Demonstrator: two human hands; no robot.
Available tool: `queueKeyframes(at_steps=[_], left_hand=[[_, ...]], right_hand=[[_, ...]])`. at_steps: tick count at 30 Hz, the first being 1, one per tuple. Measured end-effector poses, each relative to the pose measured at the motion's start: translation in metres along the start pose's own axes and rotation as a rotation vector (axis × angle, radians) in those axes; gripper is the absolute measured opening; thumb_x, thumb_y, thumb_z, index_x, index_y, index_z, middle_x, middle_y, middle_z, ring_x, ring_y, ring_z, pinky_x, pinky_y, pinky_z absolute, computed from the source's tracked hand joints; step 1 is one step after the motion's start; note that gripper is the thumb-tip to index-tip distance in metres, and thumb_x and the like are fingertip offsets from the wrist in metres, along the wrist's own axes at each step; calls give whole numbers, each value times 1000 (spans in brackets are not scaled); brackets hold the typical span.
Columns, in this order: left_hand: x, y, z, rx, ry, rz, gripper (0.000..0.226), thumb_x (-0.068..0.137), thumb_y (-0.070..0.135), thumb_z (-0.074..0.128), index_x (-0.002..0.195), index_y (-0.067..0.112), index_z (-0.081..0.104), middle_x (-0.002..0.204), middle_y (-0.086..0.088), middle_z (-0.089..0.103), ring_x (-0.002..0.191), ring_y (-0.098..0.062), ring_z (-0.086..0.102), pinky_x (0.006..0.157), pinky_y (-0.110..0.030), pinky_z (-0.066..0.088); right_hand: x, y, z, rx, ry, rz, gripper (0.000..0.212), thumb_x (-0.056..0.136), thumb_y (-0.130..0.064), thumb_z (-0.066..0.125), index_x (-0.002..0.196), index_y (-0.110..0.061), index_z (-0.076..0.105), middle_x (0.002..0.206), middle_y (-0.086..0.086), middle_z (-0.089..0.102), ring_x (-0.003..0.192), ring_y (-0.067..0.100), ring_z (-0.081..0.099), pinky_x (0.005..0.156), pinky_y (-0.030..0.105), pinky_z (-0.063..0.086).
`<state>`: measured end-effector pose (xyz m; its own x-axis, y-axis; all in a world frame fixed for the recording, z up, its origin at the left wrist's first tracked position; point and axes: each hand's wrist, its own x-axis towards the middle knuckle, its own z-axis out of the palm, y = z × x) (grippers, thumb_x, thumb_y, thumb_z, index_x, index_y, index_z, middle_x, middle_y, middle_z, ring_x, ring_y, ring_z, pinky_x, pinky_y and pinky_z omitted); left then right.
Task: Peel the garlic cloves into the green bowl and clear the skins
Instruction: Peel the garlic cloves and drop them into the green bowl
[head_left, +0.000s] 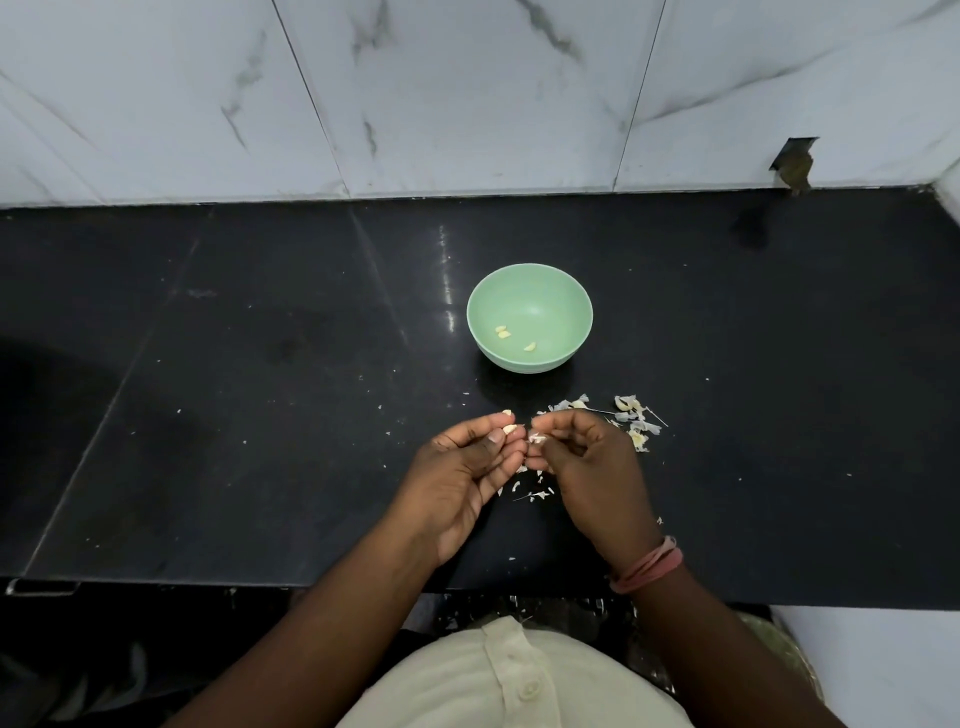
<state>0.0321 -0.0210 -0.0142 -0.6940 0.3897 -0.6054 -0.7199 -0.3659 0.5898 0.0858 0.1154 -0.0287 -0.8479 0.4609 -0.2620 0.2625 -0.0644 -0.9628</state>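
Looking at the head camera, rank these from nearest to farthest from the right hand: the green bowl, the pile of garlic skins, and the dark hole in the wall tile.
From the right hand:
1. Pile of garlic skins, just beyond it and to its right on the counter.
2. Green bowl, farther back, near the counter's middle.
3. Dark hole in the wall tile, far back right.

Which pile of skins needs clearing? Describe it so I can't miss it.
Start at the green bowl on the black counter. Nearer the person and slightly right lies the skin pile, beside the right hand. It is the biggest papery white cluster; the rest are scattered flecks.
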Motion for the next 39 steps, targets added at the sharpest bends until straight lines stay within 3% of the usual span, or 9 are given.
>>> queueKeyframes(at_steps=[4, 8, 11, 14, 18, 25, 28, 34, 39], left_hand=[[1, -1, -1, 5, 15, 6, 22, 94, -7, 56, 112, -2, 69, 102, -19, 75, 88, -20, 75, 73, -23, 61], [1, -4, -1, 24, 33, 39, 21, 90, -9, 60, 106, 0, 71, 99, -16, 76, 87, -20, 75, 75, -23, 61], [0, -4, 1, 39, 34, 70, 21, 88, -8, 63, 104, 2, 73, 99, -14, 76, 87, -19, 74, 78, -23, 61], [0, -5, 1, 50, 30, 97, 21, 86, -6, 66, 103, 3, 73, 98, -14, 76, 87, -18, 74, 77, -23, 60], [0, -8, 2, 135, 27, 180, 21, 84, -8, 67, 99, 5, 74, 91, -11, 76, 80, -14, 72, 70, -21, 58], [-3, -11, 7, 327, 70, 329, 18, 83, -11, 70, 97, 1, 74, 91, -18, 76, 83, -25, 73, 76, -30, 60], [-5, -9, 10, 274, 68, 261, 17, 84, -10, 69, 98, -1, 74, 94, -22, 76, 84, -30, 74, 81, -34, 61], [-6, 2, 11, 183, 25, 39, 18, 87, -9, 65, 101, -2, 74, 97, -21, 75, 80, -23, 75, 71, -23, 61], [-6, 3, 6, 125, 10, 1, 18, 88, -11, 63, 102, -3, 71, 93, -20, 74, 78, -23, 75, 71, -24, 61]], right_hand=[[-2, 0, 0, -261, 53, -125, 31, 91, 6, 55, 95, -17, 76, 93, -8, 76, 90, 3, 71, 86, 23, 56], [-3, -4, -2, -334, 171, -174, 33, 86, 2, 52, 75, -21, 73, 72, -11, 70, 64, 2, 61, 62, 20, 45], [-3, -6, 0, -343, 172, -192, 14, 89, -12, 65, 83, -22, 71, 76, -12, 70, 68, 0, 62, 65, 15, 44], [-4, -8, 3, -251, 98, -150, 6, 89, -24, 75, 84, -21, 74, 74, -6, 73, 67, 10, 69, 68, 24, 55], [-5, -9, 4, -17, -9, -34, 5, 90, -13, 75, 90, -9, 77, 76, 8, 76, 63, 22, 73, 66, 36, 62], [-2, -6, 6, 36, -64, -3, 9, 96, -4, 65, 91, -2, 71, 72, 23, 70, 57, 21, 64, 62, 36, 58], [1, -4, 3, 98, -114, 12, 14, 99, -1, 59, 89, -3, 68, 62, 14, 61, 52, 20, 54, 53, 29, 49], [4, 3, -4, 112, -162, 14, 13, 99, 2, 56, 94, 3, 67, 70, 15, 57, 61, 26, 47, 51, 30, 42], [6, 1, -7, 89, -226, 28, 13, 99, 0, 57, 94, 1, 69, 71, 18, 60, 60, 28, 52, 56, 35, 48]])
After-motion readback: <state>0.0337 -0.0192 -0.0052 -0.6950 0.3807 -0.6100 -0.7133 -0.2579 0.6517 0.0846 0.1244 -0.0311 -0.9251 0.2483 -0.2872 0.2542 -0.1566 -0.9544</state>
